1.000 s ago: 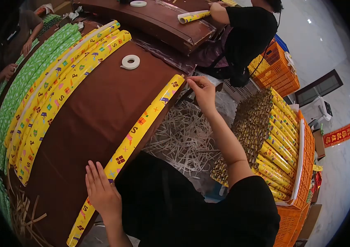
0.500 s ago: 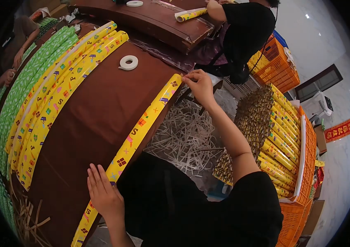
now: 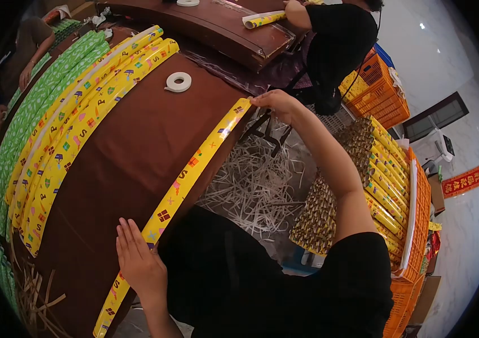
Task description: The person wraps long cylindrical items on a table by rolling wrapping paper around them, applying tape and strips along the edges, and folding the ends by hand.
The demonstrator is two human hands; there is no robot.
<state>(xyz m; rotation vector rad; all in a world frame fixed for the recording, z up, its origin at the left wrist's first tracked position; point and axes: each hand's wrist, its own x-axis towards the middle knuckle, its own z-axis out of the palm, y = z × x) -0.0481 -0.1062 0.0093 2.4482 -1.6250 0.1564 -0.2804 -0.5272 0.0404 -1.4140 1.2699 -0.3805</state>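
A long yellow patterned roll (image 3: 180,181) lies along the near edge of the brown table. My left hand (image 3: 140,262) rests flat across its lower part, fingers extended and held side by side, gripping nothing. At the roll's upper end, my right hand (image 3: 276,104) pinches the tip between thumb and fingers. A white tape roll (image 3: 178,82) lies flat on the brown tabletop (image 3: 121,169), left of that end.
Yellow rolls (image 3: 90,112) and green rolls (image 3: 42,118) lie at the left. Paper strips (image 3: 256,186) cover the floor. An orange crate (image 3: 414,225) holds many yellow rolls at the right. Two other people work across the table and at the far left.
My right hand has turned and shifted slightly, its wrist now further right, still at the roll's tip. My left hand and the roll have moved slightly left in view.
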